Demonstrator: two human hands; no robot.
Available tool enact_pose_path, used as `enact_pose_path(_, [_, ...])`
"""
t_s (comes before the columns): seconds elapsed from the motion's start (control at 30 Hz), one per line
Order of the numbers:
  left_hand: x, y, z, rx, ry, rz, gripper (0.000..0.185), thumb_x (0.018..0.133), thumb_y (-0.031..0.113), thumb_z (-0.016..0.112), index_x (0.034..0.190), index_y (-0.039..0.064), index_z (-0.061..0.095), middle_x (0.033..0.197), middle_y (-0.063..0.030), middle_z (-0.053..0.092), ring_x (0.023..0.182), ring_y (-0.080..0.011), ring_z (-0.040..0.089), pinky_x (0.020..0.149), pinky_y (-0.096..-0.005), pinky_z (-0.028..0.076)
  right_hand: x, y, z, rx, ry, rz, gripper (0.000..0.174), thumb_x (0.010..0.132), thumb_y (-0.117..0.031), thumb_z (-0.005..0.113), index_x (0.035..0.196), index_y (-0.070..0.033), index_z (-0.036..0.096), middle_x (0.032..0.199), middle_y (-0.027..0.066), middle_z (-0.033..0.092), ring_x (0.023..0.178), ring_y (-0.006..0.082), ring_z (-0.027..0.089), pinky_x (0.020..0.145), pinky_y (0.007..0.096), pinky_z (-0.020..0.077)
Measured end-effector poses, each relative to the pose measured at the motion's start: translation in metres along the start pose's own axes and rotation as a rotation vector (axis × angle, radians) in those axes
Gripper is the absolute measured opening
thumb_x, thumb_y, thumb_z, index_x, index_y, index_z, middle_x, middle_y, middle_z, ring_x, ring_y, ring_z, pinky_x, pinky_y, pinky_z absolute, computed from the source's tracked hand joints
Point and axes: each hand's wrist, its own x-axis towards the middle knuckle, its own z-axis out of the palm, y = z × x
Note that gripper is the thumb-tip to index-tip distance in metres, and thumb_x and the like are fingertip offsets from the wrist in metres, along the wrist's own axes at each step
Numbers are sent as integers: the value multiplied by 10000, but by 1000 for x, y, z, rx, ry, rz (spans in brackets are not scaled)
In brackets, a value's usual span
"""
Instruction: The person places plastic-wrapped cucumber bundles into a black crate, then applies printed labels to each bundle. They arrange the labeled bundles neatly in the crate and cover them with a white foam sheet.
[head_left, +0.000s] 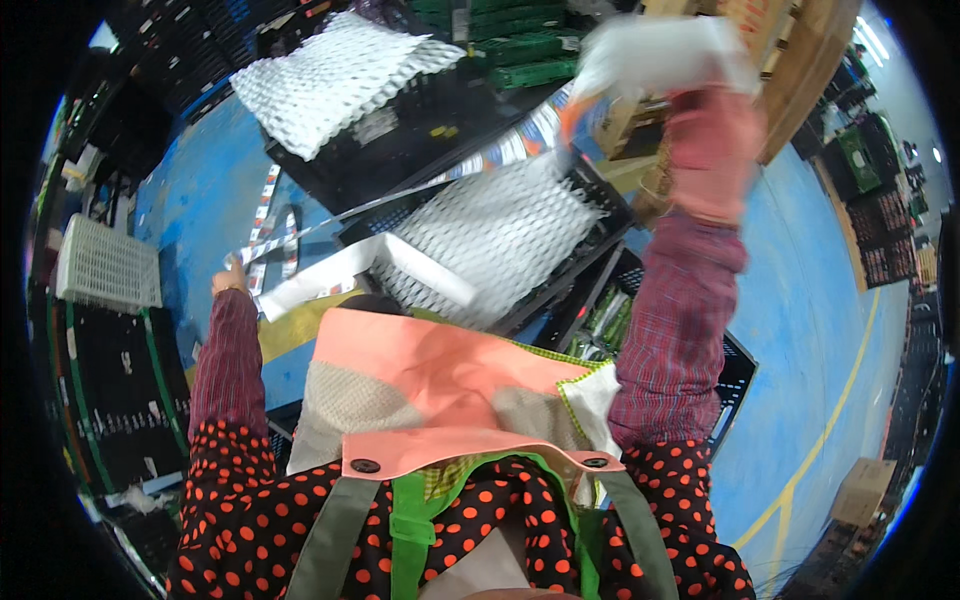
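Note:
My left hand (229, 280) is at the left, its fingers closed on a long printed label strip (517, 146). From there the strip runs up to the right, where it meets a white blurred band or bundle (667, 56) around my right hand (716, 112). The right hand is raised at the upper right, its fingers lost in blur. Before me, a white foam net sheet (502, 232) lies over a black plastic crate (607, 191). A plain white band (322, 277) bends across the near left of that sheet. Loops of printed strip (291, 244) hang beside my left hand.
Another foam net sheet (337, 75) covers a black crate beyond. Green crates (532, 45) are stacked at the back, near wooden boards (806, 67). Bagged green produce (606, 322) shows in a lower crate. At left stands a white basket (109, 262); a cardboard box (864, 491) lies at right.

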Motion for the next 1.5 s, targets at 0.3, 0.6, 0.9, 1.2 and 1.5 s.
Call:
enact_pose_path(0.3, [-331,211,-91,-1161,-1627,905,350,983,195,600,1248,-34,587,1186,-128,652,1032,-255,673,906,-349,528,43,-58,49,429,-260,-135,377,1015,-303,543,1288,-44,555,1189,139,640,1130,258,615,949,432,526])
enact_pose_path(0.6, [-501,231,-8,-1291,-2353,-491,1407,694,782,686,1545,-30,-86,1621,-261,79,1501,-390,142,1166,-589,170,-48,-48,-46,644,1,-22,501,980,-406,575,1357,-76,568,1368,127,592,1271,323,549,1082,558,406])
enact_pose_path(0.9, [-519,229,35,-1492,-2105,-512,1378,702,724,737,1565,59,-107,1617,-179,202,1455,-390,282,1104,-587,276,-148,-97,-93,470,200,-117,485,1028,-395,473,1356,-47,548,1334,133,613,1235,336,576,1053,524,445])
enact_pose_path(1.2, [-554,214,-47,-1314,-1320,850,222,835,189,786,852,45,618,709,-10,602,647,-106,572,636,-262,470,-166,-85,-84,-19,537,-128,447,1024,-364,498,1312,-30,574,1281,138,638,1193,312,597,1066,478,436])
enact_pose_path(1.5, [-575,195,-124,-1059,-731,1705,1263,610,275,921,1535,-52,125,1390,-259,478,1254,-377,495,1072,-461,351,-144,-42,24,351,482,35,495,995,-350,582,1367,-32,506,1331,139,593,1236,311,564,1035,488,465])
